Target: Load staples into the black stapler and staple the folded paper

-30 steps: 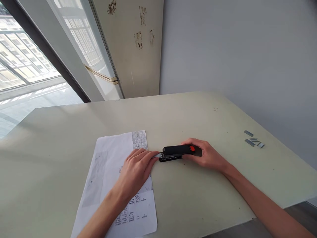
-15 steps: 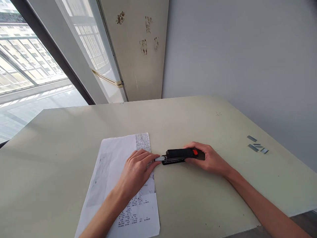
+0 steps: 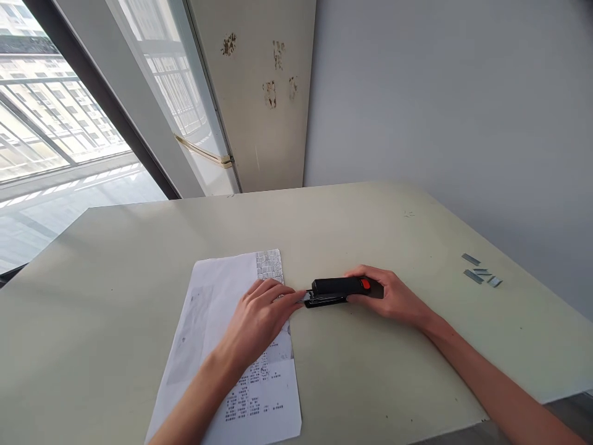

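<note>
A black stapler [image 3: 334, 287] with a red button lies sideways on the table, its left end by the paper's right edge. My right hand [image 3: 389, 296] is wrapped round its right end. My left hand [image 3: 266, 309] reaches across the paper, thumb and fingers pinched on a grey strip of staples [image 3: 306, 296] at the stapler's left end. Only a small bit of this strip shows; the fingertips cover the rest. Under my left hand and forearm lies the printed paper [image 3: 194, 321], partly hidden.
Several grey staple strips [image 3: 472, 276] lie loose at the right of the pale table [image 3: 361, 383]. A few tiny staples [image 3: 409, 214] are scattered near the far edge. A grey wall [image 3: 440, 93] borders the table on the right; a fridge [image 3: 264, 142] and window [image 3: 55, 111] stand beyond it.
My left fingers have moved slightly right, closer to the stapler, and less of the staple strip shows between them. My right hand keeps its hold on the stapler.
</note>
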`<state>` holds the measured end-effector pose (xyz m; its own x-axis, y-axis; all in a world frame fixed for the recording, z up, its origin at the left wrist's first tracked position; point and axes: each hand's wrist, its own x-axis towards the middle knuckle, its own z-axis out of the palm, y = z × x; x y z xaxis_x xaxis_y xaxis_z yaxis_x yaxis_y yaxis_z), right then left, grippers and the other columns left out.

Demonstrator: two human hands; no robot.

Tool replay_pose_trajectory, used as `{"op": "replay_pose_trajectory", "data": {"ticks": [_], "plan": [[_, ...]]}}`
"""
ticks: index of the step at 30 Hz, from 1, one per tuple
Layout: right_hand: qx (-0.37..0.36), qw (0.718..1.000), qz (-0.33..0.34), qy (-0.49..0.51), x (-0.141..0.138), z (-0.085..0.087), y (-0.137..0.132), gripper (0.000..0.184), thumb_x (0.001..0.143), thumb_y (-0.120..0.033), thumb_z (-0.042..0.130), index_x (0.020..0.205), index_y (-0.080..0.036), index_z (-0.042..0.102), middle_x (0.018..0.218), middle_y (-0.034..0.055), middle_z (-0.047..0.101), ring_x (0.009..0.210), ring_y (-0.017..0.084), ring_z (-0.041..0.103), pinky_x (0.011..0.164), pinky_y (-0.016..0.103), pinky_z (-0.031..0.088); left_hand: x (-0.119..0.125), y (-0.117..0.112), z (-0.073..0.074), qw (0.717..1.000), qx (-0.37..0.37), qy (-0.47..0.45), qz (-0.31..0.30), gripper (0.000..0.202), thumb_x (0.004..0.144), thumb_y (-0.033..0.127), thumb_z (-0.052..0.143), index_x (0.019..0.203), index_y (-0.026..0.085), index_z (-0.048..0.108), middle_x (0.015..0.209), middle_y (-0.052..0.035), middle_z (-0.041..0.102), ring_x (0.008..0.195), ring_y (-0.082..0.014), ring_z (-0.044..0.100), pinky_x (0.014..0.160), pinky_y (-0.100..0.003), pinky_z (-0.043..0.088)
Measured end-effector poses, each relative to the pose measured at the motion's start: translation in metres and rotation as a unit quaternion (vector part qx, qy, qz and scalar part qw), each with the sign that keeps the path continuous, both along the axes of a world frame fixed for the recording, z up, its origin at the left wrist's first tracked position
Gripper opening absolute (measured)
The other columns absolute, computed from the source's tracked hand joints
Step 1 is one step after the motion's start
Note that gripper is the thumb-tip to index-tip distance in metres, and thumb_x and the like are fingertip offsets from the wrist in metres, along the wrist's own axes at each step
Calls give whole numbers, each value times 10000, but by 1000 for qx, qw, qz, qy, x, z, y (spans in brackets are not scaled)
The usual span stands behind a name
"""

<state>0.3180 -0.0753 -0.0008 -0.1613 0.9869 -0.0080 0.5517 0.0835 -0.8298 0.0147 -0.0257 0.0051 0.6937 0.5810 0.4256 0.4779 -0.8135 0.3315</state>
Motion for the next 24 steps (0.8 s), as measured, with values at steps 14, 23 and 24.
{"op": "replay_pose_trajectory", "data": {"ticks": [14, 23, 24], "plan": [[-5, 1000, -3, 10, 1, 0, -1, 257, 916, -484, 693, 1108, -315, 713, 1022, 16, 737, 927, 242, 652, 847, 374, 519, -16, 13, 6, 992, -115, -13, -48, 228, 1002, 453, 659, 964, 261, 773, 841, -11, 761, 812, -199, 678, 817, -367, 529], [-17, 1000, 25, 7, 1, -1, -4, 262, 898, -491, 690, 1090, -315, 724, 1055, 28, 737, 950, 248, 629, 847, 381, 520, 1, 3, -3, 992, -85, -48, -84, 282, 1017, 460, 628, 942, 235, 783, 793, -24, 740, 769, -182, 665, 757, -328, 536], [-16, 999, 28, 8, -1, 0, -4, 269, 897, -496, 688, 1089, -311, 724, 1054, 31, 737, 949, 249, 631, 844, 383, 522, 3, 3, -4, 992, -77, -50, -89, 270, 1022, 440, 626, 944, 230, 778, 796, -22, 740, 772, -180, 664, 754, -321, 533]]}}
